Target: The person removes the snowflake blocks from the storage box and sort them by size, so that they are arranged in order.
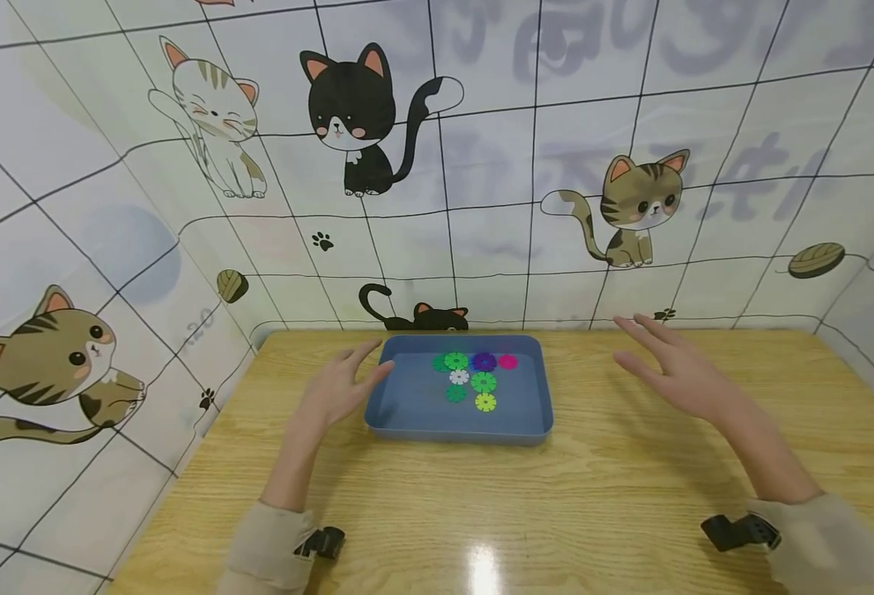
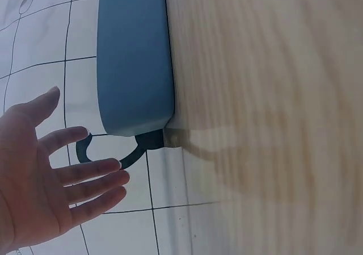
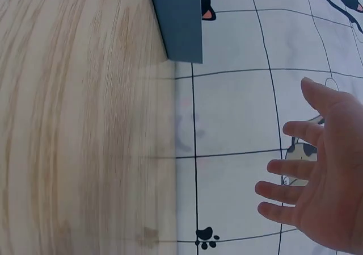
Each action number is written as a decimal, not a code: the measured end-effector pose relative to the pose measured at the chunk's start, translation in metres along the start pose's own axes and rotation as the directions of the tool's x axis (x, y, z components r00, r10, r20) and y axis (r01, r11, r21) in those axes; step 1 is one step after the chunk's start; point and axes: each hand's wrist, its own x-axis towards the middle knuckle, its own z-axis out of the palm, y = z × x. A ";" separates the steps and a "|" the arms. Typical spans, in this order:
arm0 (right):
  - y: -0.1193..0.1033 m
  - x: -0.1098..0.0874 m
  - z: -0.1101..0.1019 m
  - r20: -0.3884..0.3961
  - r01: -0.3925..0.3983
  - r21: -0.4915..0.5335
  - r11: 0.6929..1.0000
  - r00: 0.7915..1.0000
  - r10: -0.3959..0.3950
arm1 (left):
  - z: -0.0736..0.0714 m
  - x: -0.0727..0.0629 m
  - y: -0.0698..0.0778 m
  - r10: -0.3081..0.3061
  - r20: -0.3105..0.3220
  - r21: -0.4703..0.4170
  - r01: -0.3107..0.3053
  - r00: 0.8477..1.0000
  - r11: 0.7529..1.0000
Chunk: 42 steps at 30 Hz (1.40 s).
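Note:
A shallow blue-grey tray (image 1: 459,435) sits on the wooden table. Several small notched plastic discs lie inside it: a purple disc (image 1: 484,362), a pink disc (image 1: 507,362), a white disc (image 1: 458,378), a yellow-green disc (image 1: 485,402) and green ones (image 1: 483,383). My left hand (image 1: 339,387) hovers by the tray's left end, its fingers spread, holding nothing. In the left wrist view, the palm shows bare beside the tray's outer wall (image 2: 136,62). Well to the right of the tray, my right hand (image 1: 678,372) is raised with loosely extended fingers, and its palm (image 3: 329,181) has nothing in it.
The wooden table (image 1: 437,504) runs back to a wall cover (image 1: 482,182) printed with cartoon cats and grid lines. That cover also rises at the left and right sides. Black straps with small devices (image 1: 321,542) circle both sleeve cuffs.

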 end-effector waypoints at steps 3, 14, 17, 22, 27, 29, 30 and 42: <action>-0.006 0.004 0.004 -0.001 0.013 0.011 1.000 1.000 -0.013 | 0.002 0.003 0.000 -0.005 0.003 -0.036 0.005 1.000 0.999; -0.022 0.016 0.020 -0.043 0.104 0.064 0.993 0.994 -0.101 | 0.010 0.013 -0.006 -0.015 0.002 -0.169 0.015 1.000 0.985; -0.026 0.019 0.024 -0.046 0.109 0.099 0.989 0.993 -0.105 | 0.011 0.015 -0.010 -0.012 0.002 -0.212 0.012 1.000 0.977; -0.034 0.025 0.030 -0.044 0.150 0.173 0.973 0.988 -0.145 | 0.014 0.017 -0.015 -0.004 0.011 -0.246 0.006 1.000 0.969; -0.041 0.035 0.040 -0.050 0.202 0.236 0.950 0.979 -0.196 | 0.016 0.018 -0.018 -0.011 0.035 -0.296 0.021 0.999 0.955; -0.044 0.038 0.045 -0.049 0.217 0.256 0.942 0.976 -0.212 | 0.017 0.018 -0.020 -0.014 0.041 -0.318 0.027 0.999 0.948; -0.046 0.040 0.047 -0.047 0.224 0.269 0.937 0.975 -0.219 | 0.018 0.018 -0.021 -0.014 0.044 -0.328 0.028 0.999 0.944; -0.075 0.052 0.071 0.029 0.251 0.347 0.903 0.960 -0.278 | 0.023 0.017 -0.026 0.002 0.069 -0.421 0.028 0.998 0.907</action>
